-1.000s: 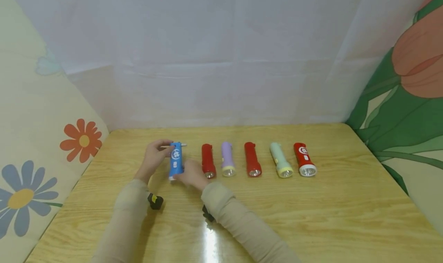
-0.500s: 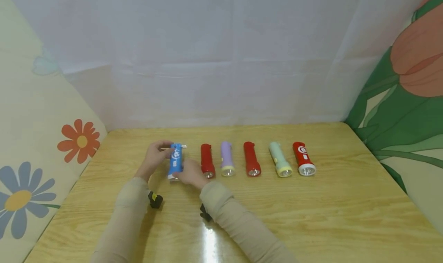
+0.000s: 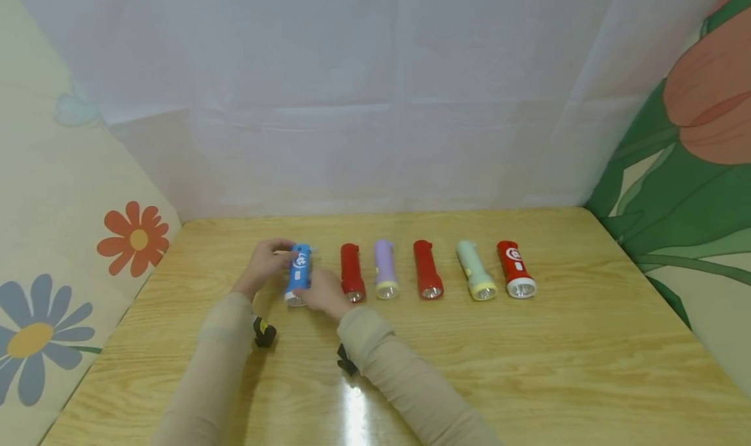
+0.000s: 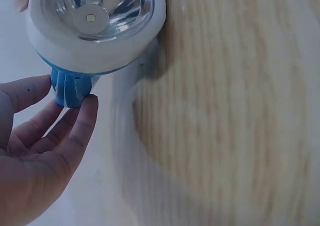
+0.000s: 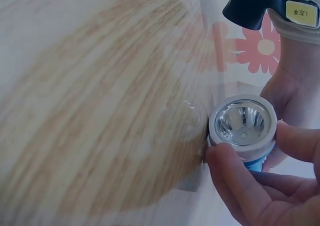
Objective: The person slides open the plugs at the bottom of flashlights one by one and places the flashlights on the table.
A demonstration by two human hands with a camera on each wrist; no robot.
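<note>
A blue flashlight with a white head and white printing lies at the left end of a row of flashlights. My left hand pinches its tail end between thumb and fingers, as the left wrist view also shows. At the lens end, my right hand grips the white head with thumb and fingers. The clear lens faces toward me, and no light shows in it. A small pale piece sticks out at the tail's right side, too blurred to identify.
To the right lie a red flashlight, a purple one, another red one, a mint-green one and a red one with a white head. They rest on the wooden table, before a white backdrop.
The blue flashlight has tilted and settled slightly, so its white head shows more. The pale piece at its tail looks fainter. Both hands stay on it, and the other flashlights have not moved.
</note>
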